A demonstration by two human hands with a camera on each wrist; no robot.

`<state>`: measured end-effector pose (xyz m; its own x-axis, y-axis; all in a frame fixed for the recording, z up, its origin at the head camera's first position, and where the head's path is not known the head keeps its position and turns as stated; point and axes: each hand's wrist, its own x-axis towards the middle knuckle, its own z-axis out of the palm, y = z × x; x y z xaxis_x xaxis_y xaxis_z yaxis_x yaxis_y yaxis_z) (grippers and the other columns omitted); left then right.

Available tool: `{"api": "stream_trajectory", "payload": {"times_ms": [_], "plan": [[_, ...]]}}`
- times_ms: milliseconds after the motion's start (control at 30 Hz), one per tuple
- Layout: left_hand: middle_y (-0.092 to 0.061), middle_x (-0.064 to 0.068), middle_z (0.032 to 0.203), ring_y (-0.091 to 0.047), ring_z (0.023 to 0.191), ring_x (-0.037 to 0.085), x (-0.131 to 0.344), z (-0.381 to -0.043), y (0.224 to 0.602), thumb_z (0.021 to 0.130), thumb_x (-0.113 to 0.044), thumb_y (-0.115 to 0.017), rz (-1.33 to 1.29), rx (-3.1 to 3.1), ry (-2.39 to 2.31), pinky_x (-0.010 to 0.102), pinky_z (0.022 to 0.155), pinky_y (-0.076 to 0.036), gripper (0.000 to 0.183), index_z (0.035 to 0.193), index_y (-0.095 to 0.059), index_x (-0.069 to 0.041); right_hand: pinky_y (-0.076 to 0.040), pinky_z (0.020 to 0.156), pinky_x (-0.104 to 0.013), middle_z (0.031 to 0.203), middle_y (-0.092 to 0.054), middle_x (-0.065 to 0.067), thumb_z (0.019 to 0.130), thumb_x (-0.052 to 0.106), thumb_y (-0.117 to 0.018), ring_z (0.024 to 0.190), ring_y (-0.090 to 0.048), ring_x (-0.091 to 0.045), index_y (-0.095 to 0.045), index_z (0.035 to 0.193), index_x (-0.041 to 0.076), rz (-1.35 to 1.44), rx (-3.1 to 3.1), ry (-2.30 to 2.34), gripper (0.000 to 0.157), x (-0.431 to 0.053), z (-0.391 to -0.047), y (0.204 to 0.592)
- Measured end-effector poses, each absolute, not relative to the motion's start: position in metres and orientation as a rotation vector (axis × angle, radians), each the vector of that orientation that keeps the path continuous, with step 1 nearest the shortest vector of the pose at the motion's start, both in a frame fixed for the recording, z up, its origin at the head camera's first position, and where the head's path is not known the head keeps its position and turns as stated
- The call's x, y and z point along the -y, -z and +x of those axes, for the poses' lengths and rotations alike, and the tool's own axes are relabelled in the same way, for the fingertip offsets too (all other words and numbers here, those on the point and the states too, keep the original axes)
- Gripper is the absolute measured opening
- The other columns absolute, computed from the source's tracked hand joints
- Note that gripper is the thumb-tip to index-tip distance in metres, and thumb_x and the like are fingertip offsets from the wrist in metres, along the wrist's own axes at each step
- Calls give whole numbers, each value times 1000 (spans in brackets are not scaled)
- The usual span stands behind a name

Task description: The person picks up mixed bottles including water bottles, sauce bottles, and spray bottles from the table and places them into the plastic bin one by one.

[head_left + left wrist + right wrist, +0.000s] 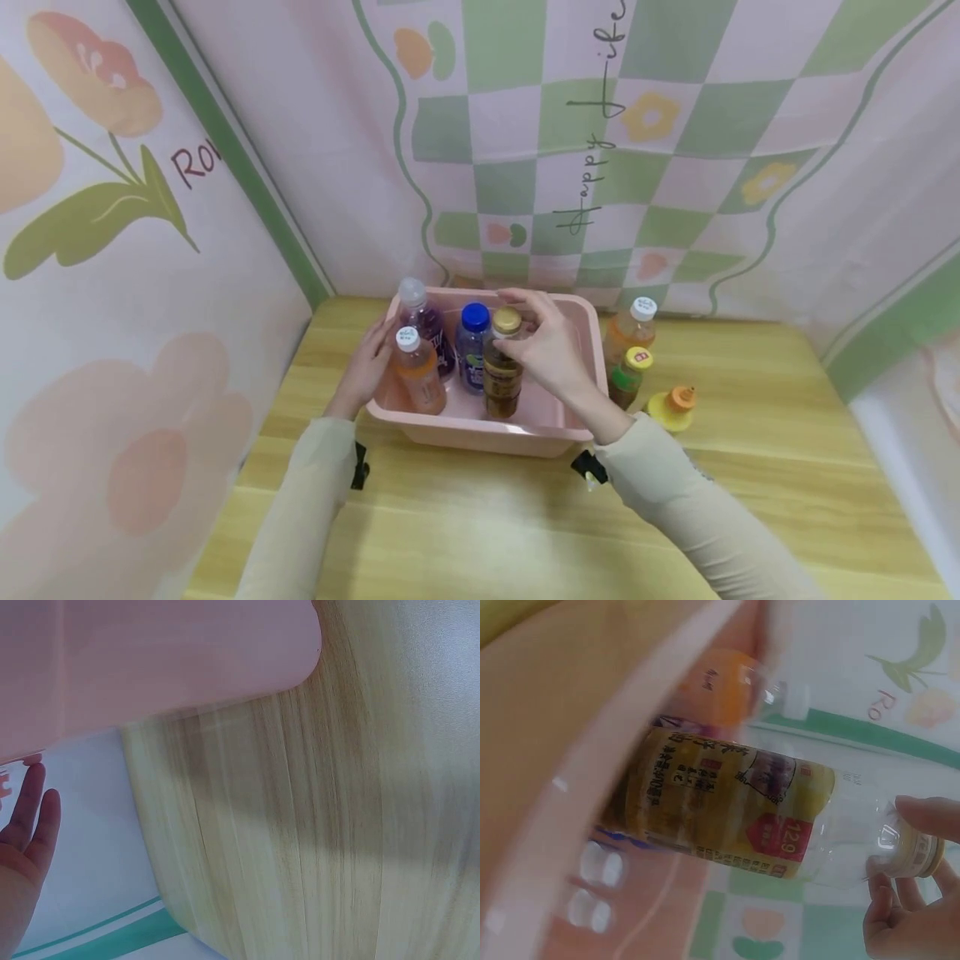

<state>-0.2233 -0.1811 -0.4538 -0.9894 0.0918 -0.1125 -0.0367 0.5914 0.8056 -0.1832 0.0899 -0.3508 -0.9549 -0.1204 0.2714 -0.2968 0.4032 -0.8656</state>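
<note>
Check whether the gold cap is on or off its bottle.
On: the right wrist view shows the cap topping the bottle, gripped by the right hand. Tightness isn't visible.

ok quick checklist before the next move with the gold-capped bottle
1. Right hand gripping the gold-capped bottle at its neck: ok.
2. Left hand on the left side of the pink tub: ok.
3. Gold cap in place: ok.
4. Bottle's base resting on the tub floor: cannot tell.
5. Table right of the tub free: not ok, the yellow-capped bottle stands there.
</note>
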Motion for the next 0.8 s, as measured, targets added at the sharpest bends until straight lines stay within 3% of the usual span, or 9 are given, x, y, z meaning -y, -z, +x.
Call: {"api": "stream_trajectory", "payload": {"times_ms": [167,500,800], "plan": [[-7,7,163,-12,149,37,181,-222,453,102,-22,-33,55,-2679,-1368,61,119,-13,50,152,-26,-21,-53,88,-44,122,-59,-19,70,-8,-74,110,-61,-33,-57,126,1,365,2484,-1626,59,-78,-183,363],[-7,2,163,-11,149,35,180,-222,455,103,-26,-32,38,-2668,-1367,63,118,-14,49,152,-26,-25,-53,86,-39,119,-60,-19,68,-8,-76,109,-62,-32,-57,125,1,325,2468,-1655,61,-61,-186,385],[-7,2,163,-10,149,35,181,-223,456,103,-25,-32,54,-2668,-1379,62,118,-14,49,152,-26,-24,-55,85,-42,119,-59,-20,67,-12,-74,104,-63,-35,-58,124,0,316,2459,-1696,60,-49,-185,396]]}}
